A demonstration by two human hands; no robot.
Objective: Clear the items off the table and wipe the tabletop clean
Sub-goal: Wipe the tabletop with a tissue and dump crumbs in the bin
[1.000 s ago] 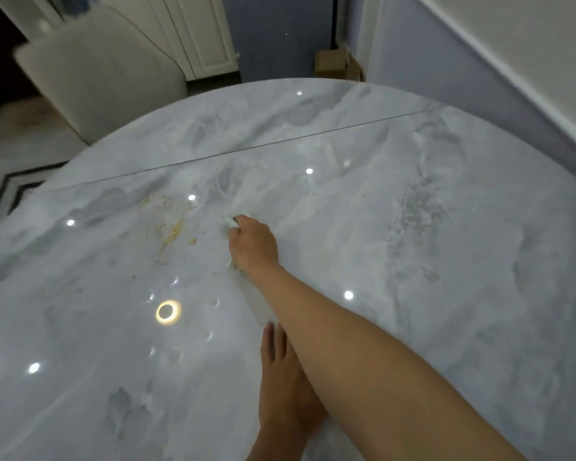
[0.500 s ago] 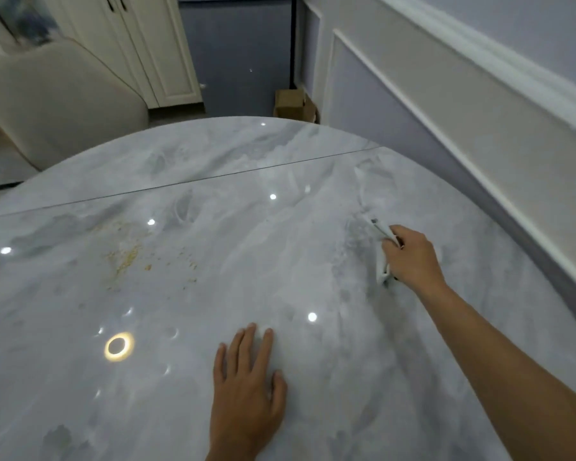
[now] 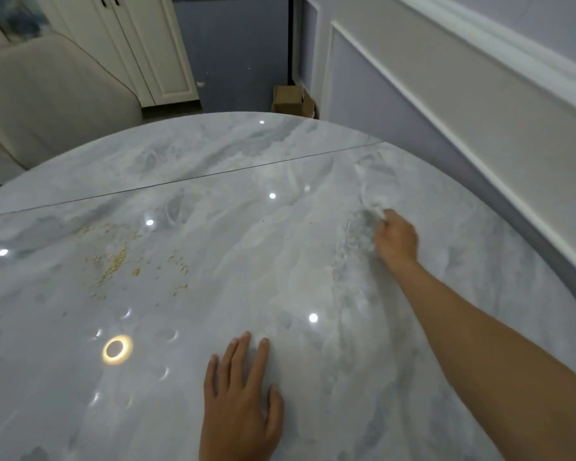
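Now I'm clutching a white cloth (image 3: 376,207) in my right hand (image 3: 396,239) at two o'clock, my left hand (image 3: 240,404) lying flat, fingers spread, on the table (image 3: 213,294); crumbs (image 3: 113,264) sitting at ten.

Cardboard box (image 3: 291,100) — chair (image 3: 47,104) — cabinet doors (image 3: 140,44)

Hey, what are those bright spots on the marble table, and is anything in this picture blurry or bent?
Head view: the bright dots and the glowing ring are ceiling lights reflected in the glossy tabletop; the right hand and its white cloth are softly motion-blurred; the wide lens bows the wall trim; the room is dim overall.
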